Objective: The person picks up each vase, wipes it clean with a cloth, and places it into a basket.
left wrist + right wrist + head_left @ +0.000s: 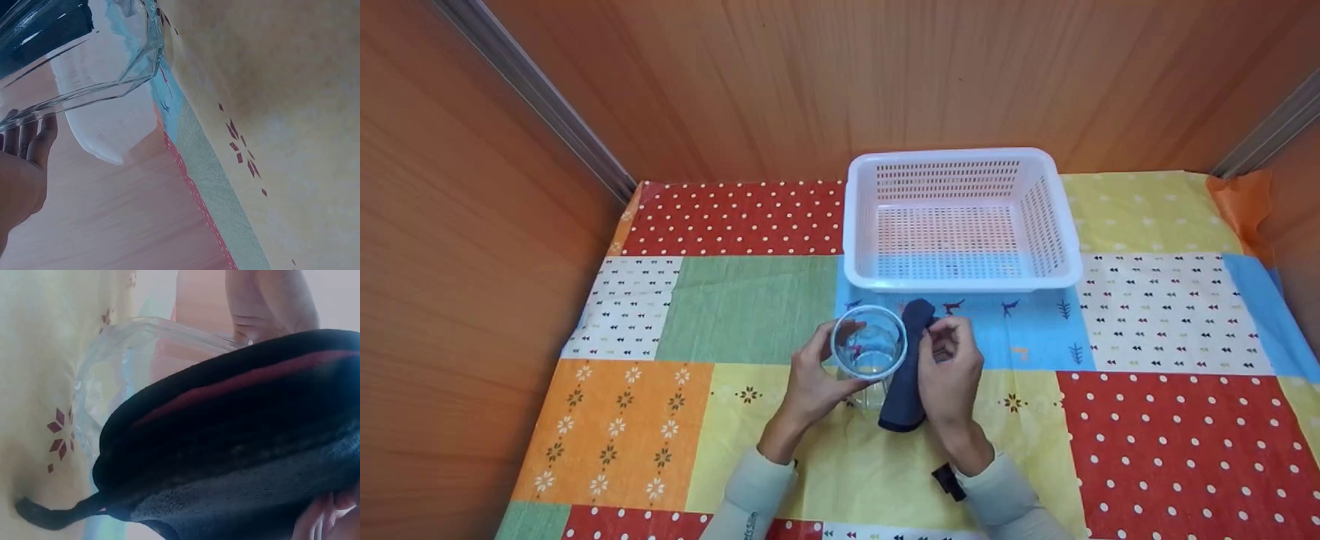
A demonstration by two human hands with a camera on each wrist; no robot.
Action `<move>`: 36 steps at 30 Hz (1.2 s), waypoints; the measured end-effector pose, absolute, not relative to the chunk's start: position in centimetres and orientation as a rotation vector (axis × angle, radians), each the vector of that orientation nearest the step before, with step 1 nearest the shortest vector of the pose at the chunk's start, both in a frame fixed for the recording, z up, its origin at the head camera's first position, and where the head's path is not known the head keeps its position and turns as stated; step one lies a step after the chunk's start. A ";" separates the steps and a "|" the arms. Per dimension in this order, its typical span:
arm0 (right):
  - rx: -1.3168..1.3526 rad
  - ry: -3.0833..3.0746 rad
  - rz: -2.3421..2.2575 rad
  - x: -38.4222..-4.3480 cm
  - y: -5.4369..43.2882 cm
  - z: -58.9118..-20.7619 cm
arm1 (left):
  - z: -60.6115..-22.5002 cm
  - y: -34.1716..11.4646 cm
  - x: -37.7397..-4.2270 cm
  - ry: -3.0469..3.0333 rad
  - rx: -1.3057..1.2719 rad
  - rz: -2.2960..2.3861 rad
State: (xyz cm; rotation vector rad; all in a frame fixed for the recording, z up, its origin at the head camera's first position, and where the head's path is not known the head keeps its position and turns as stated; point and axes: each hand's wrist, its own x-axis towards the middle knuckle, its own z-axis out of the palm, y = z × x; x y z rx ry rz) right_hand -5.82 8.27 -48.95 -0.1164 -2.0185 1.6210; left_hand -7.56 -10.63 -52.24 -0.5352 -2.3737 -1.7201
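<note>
A clear glass cup (871, 361) is in my left hand (814, 379), thumb and fingers around its side, open rim facing up. The left wrist view has the faceted glass wall (121, 84) with the fingers behind it. Right beside the cup, my right hand (952, 379) pinches a folded dark grey cloth (904, 390) along its right edge. Close up in the right wrist view, the cloth (236, 461) shows a reddish strip between its folds and a narrow tail at one end. It covers part of the cup there.
A white plastic basket (960, 285) with slotted walls stands just beyond the hands, toward the back panel (825, 82). Under everything lies a patchwork tablecloth (757, 307). Wood-grain panels enclose the left, back and right sides. An orange cloth piece (1245, 206) sits at the right back corner.
</note>
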 end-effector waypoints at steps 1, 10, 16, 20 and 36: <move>-0.100 -2.039 1.642 -5.8 8.4 -48.9 | -52.2 -10.6 -7.6 -2.375 -0.534 -1.720; 0.104 -2.152 1.984 -4.3 11.0 -49.0 | -52.2 -10.5 -7.5 -2.375 -0.538 -1.716; 0.156 -2.167 2.041 -3.8 11.7 -49.7 | -52.3 -10.3 -7.3 -2.348 -0.520 -1.703; 0.164 -2.173 1.971 -3.9 11.6 -50.2 | -52.5 -9.9 -7.1 -2.326 -0.495 -1.701; 0.115 -2.122 1.878 -3.4 11.3 -50.7 | -51.9 -8.8 -6.3 -2.340 -0.420 -1.650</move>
